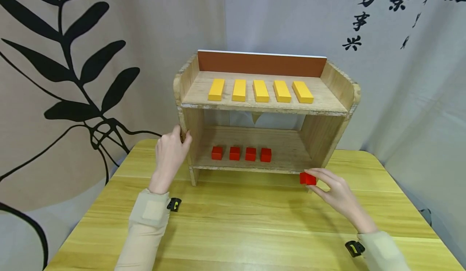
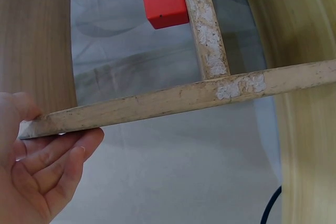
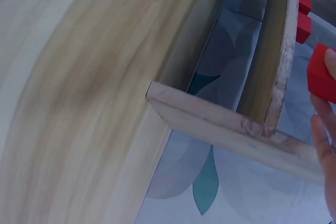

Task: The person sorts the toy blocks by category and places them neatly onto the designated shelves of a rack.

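Observation:
My left hand (image 1: 170, 153) grips the left side panel of a small two-tier wooden shelf (image 1: 255, 170). In the left wrist view, the thumb and fingers of that hand (image 2: 47, 166) lie on opposite faces of the panel edge (image 2: 142, 103). A red block (image 1: 308, 178) is pinched between the thumb and fingers of my right hand (image 1: 336, 190), in front of the lower board's right end. The right wrist view catches this held block (image 3: 321, 74) at its right edge. Several other red blocks (image 1: 234, 153) stand in a spaced row on the lower board, towards its left.
Several yellow blocks (image 1: 239, 90) lie in a row on the upper board. The shelf stands on a yellowish wooden table (image 1: 247, 222). Behind it hang pale curtains (image 1: 174, 28) with a black leaf pattern at left and black characters at right.

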The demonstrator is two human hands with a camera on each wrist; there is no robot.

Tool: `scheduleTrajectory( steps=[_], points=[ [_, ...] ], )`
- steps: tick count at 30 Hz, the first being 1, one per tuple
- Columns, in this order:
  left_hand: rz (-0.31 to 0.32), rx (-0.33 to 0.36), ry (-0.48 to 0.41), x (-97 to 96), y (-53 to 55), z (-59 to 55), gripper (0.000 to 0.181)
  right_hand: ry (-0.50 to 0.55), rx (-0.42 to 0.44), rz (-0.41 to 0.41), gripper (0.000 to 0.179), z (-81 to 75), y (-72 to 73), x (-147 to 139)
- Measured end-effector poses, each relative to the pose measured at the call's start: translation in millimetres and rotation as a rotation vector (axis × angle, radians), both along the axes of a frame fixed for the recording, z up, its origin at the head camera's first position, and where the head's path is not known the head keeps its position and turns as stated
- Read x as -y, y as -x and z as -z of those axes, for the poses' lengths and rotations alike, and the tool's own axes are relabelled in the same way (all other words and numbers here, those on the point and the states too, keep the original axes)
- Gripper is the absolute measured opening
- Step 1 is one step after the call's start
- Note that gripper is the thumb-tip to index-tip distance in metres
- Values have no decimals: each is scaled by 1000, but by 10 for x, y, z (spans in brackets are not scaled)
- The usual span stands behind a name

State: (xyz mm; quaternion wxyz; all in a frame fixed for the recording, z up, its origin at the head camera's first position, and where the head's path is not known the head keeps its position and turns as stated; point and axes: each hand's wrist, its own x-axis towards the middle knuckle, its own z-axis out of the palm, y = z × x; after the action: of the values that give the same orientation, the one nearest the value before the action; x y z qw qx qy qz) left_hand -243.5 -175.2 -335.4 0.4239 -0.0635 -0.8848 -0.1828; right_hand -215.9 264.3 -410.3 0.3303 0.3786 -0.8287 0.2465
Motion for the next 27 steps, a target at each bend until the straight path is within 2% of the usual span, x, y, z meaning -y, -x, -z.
scheduleTrajectory(
  steps=[8,16,20,27],
  points=[
    [0,-6,4,4,3,-1,29,63,-24,9,54,-15,164,191],
    [3,3,-1,-3,2,-6,30,138,-61,-26,49,26,337,436],
    [1,7,-1,-3,2,-9,30,121,-83,11,46,43,404,526],
    [-2,16,-1,-6,-3,-18,29,87,-57,70,42,34,487,616]
  ],
)
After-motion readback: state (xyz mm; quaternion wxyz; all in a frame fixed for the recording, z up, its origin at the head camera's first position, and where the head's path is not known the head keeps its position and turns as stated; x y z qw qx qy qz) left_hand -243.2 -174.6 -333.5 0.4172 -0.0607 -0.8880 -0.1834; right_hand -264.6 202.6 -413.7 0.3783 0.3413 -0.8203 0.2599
